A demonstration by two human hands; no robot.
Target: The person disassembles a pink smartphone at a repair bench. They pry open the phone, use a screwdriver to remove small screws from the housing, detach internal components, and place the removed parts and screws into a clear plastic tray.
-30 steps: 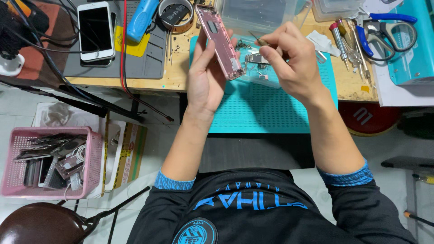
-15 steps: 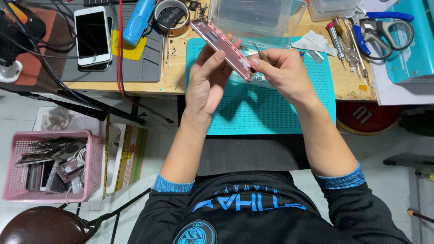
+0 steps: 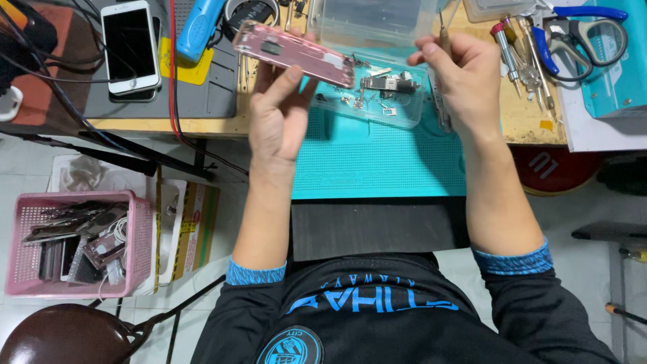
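On the teal mat [image 3: 377, 162], a clear tray [image 3: 377, 101] holds small parts; left hand [image 3: 280, 114] fingers grip a pink phone housing [image 3: 293, 52], right hand [image 3: 465, 74] fingers pinch a screwdriver [image 3: 445, 37].

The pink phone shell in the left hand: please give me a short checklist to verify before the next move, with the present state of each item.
1. Left hand grips the pink phone shell firmly: ok, fingers on its lower edge and it is lifted off the desk.
2. Right hand holds the thin tool: ok, pinched upright.
3. Tool tip apart from the shell: ok, a clear gap between them.
4. Small parts stay inside the clear tray: ok, the circuit board lies in it.
5. Teal mat bare below the hands: ok.
6. Screws left in the shell: cannot tell, too small.
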